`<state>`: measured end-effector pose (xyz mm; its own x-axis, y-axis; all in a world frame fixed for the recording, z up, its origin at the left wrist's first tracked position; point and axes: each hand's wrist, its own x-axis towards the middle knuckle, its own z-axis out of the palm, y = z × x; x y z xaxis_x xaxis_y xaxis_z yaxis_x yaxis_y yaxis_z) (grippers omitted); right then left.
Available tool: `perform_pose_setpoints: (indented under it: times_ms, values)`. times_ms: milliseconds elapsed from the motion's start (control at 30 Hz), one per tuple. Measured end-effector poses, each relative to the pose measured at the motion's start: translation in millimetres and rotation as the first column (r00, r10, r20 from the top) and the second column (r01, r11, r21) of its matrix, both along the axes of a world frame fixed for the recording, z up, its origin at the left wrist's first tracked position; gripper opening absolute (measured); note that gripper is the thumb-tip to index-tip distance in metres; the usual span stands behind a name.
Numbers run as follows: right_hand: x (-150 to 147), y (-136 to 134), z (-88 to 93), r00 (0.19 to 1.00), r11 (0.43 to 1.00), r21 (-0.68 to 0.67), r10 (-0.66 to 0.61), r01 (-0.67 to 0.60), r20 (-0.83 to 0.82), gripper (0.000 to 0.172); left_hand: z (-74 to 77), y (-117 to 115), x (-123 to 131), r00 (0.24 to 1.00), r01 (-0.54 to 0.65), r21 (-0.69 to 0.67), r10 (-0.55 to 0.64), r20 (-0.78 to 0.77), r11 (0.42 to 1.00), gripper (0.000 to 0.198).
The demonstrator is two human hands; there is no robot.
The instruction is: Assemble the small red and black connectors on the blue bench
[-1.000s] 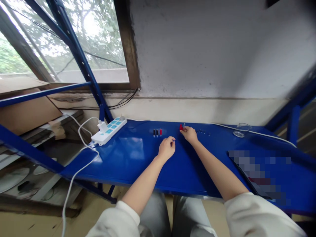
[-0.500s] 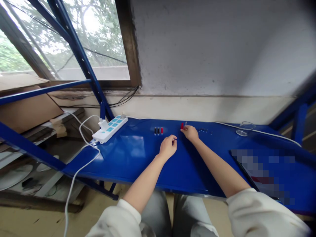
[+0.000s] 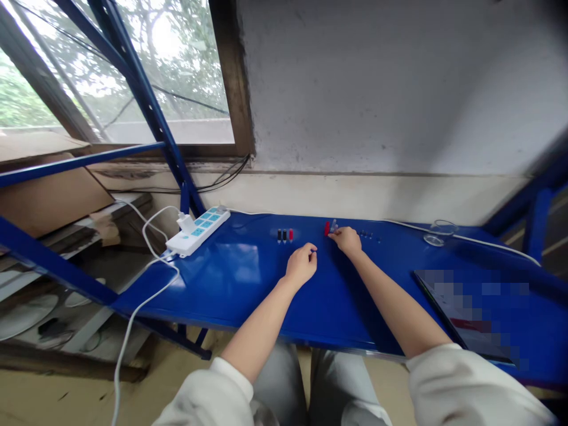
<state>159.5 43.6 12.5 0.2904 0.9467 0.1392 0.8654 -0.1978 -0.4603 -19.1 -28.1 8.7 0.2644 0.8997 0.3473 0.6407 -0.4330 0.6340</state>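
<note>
My right hand (image 3: 347,241) is at the back of the blue table (image 3: 248,296), fingertips pinched together. Right by those fingertips are a small red cylinder (image 3: 327,228) and a small clear piece (image 3: 334,224); whether the fingers grip the clear piece is hidden. My left hand (image 3: 302,264) rests lower and to the left, fingers curled inward, and what they may hold is too small to make out. Beyond it stand two small black-topped cylinders (image 3: 281,235) and a red-topped one (image 3: 291,235) in a row. Several tiny clear pieces (image 3: 366,234) lie right of my right hand.
A white power strip (image 3: 199,231) with a plugged-in cable lies at the table's left end. On the right are a clear round container (image 3: 433,239) and a dark flat device (image 3: 461,319), partly blurred out. A white cable runs along the wall.
My right hand has shifted slightly right, away from the red cylinder, which now shows more fully with the clear piece beside it. My left hand has hardly moved.
</note>
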Motion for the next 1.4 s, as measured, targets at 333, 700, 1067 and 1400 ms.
perform_pose_setpoints:
  times_ms: [333,700,1067,1400]
  values:
    - [-1.9,-5.4,7.5,0.999,0.994,-0.107,-0.03,0.031,0.013,0.028,8.8,10.3,-15.6,0.94,-0.274,0.02,0.272,-0.207,0.962,0.059]
    - [-36.8,-68.0,37.1,0.996,0.992,0.093,0.091,-0.089,-0.017,0.03,4.1,22.2,-18.5,0.928,-0.316,0.04,0.317,-0.193,0.948,0.051]
    - [-50.2,-76.6,19.2,0.943,0.939,0.294,0.249,-0.178,-0.223,0.034,-2.7,27.5,-9.3,0.863,0.006,-0.064,0.027,0.504,0.998,0.013]
    - [-50.8,-63.9,2.8,0.685,0.91,0.407,0.346,-0.077,-0.642,0.048,10.6,6.9,1.8,0.624,0.355,-0.148,-0.116,0.773,0.923,0.01]
